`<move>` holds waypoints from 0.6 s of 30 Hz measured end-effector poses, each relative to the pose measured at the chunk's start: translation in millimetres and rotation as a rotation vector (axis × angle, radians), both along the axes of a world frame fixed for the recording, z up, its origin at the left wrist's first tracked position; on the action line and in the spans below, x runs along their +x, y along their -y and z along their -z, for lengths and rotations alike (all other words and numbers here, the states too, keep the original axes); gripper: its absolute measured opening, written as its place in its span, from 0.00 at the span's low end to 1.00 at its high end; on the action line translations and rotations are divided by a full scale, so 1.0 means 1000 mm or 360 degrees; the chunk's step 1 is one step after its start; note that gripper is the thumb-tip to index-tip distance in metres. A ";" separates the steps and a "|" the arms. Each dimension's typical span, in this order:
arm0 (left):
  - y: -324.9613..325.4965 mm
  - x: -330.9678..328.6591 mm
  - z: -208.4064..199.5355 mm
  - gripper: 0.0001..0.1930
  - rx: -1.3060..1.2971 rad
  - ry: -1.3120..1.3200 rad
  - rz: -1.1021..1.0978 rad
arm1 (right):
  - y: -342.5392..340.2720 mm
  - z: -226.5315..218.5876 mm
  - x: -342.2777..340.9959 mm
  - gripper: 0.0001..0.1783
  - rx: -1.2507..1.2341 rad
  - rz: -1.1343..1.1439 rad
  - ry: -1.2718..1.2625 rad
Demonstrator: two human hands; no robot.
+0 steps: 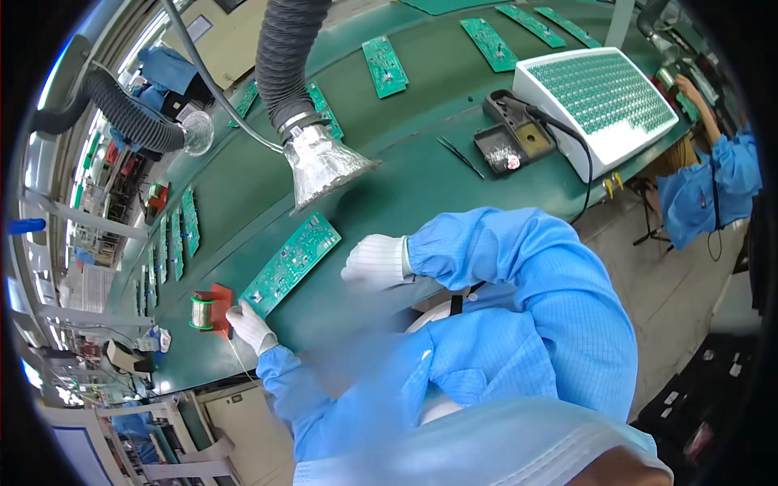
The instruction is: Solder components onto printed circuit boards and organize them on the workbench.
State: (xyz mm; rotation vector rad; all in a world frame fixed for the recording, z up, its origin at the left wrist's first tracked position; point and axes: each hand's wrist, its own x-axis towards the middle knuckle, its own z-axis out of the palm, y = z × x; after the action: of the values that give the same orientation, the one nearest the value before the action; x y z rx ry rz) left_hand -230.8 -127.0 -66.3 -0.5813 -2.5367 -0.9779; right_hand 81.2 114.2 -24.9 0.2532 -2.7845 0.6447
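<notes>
A pale-blue face mask (486,445) spanned the foreground; the gloved left hand (252,326) and gloved right hand (377,261) flanked a printed circuit board (292,263), either grip's state impossible to tell.

"What does the board (292,263) look like?"
"Green, long and narrow, dotted with small pale and dark parts."
"How is it lying?"
"Flat on the desk (185,356), parts up, slanting from near left to far right. The left hand (251,326) is at its near end; the right hand (376,261) is just right of its far end, apart."
"And the spool (201,314)?"
"Pale wire between green rims, at a red stand (220,301) just left of the board's near end."
</notes>
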 end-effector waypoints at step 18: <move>0.001 0.006 -0.004 0.21 0.0061 0.0093 -0.0025 | 0.000 0.002 -0.006 0.19 0.0106 0.0031 0.0109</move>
State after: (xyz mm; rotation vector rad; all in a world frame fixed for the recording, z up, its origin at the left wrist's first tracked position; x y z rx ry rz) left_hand -224.8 -127.6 -62.3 -0.5284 -2.5632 -1.0502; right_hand 75.0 114.7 -27.3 0.2212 -2.8740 0.5675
